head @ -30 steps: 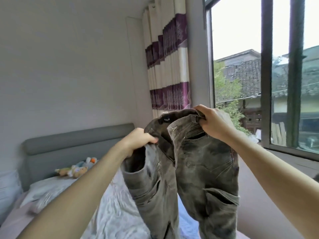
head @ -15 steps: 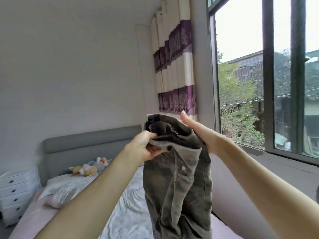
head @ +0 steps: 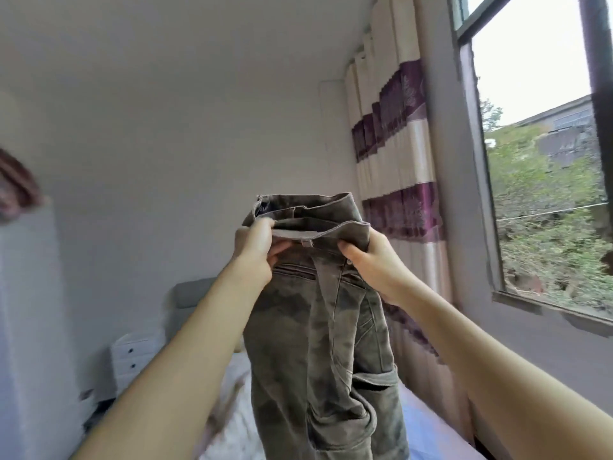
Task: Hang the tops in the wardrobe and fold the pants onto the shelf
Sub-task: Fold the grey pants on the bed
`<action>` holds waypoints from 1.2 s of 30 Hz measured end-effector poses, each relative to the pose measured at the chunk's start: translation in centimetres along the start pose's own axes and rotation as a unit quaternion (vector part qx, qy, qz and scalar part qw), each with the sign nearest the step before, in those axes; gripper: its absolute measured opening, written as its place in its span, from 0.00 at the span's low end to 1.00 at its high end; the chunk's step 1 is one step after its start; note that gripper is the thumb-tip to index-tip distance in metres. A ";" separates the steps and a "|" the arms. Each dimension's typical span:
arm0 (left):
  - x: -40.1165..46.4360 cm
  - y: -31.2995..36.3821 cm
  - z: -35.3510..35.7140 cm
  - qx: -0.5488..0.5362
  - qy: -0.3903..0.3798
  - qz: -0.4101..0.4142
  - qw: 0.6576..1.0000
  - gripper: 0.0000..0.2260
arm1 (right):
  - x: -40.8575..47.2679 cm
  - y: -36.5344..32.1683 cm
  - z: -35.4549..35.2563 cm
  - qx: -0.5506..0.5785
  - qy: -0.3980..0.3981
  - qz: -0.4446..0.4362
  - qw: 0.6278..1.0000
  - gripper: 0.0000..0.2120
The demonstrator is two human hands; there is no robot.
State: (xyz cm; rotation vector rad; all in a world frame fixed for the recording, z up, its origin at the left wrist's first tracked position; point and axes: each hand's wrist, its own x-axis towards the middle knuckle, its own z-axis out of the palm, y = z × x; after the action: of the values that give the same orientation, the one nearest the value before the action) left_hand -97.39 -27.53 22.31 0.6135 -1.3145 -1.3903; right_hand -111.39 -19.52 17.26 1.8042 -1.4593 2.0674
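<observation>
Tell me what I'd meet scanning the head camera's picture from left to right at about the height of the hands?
White wall → left hand gripping the waistband → camouflage pants held up between both hands → right hand gripping the other side → purple-banded curtain → window with green bushes outside.

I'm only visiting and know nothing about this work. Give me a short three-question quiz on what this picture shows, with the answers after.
1. True or false: both hands grip the camouflage pants at the waistband.
2. Which stands nearest the window? A) the white drawer unit B) the purple-and-cream curtain C) the grey headboard
3. Fill in: the pants hang down over the ____.

Key
1. True: the left hand and the right hand each pinch the waistband, with the legs hanging below.
2. B
3. bed
</observation>
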 end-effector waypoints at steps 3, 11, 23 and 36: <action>0.2 2.1 -4.8 0.130 0.073 0.135 0.980 0.16 | 1.1 -1.4 3.8 0.072 0.003 -0.007 0.997 0.14; -1.0 2.4 -18.8 0.119 0.011 0.054 0.991 0.32 | 2.1 -4.2 11.1 0.301 -0.072 0.096 0.946 0.07; 5.2 -3.3 -21.0 0.242 0.022 0.003 0.970 0.12 | 0.5 6.2 15.2 0.317 -0.135 0.319 0.883 0.05; 25.8 -33.7 -24.7 0.302 -0.014 -0.121 0.945 0.16 | 1.2 36.7 22.9 -0.049 -0.170 0.329 0.928 0.20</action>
State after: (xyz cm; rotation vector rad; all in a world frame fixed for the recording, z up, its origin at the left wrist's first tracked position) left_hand -94.37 -66.36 -7.59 1.2030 -1.7469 -1.1747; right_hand -115.28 -55.41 -6.57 1.8782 -2.5012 1.8937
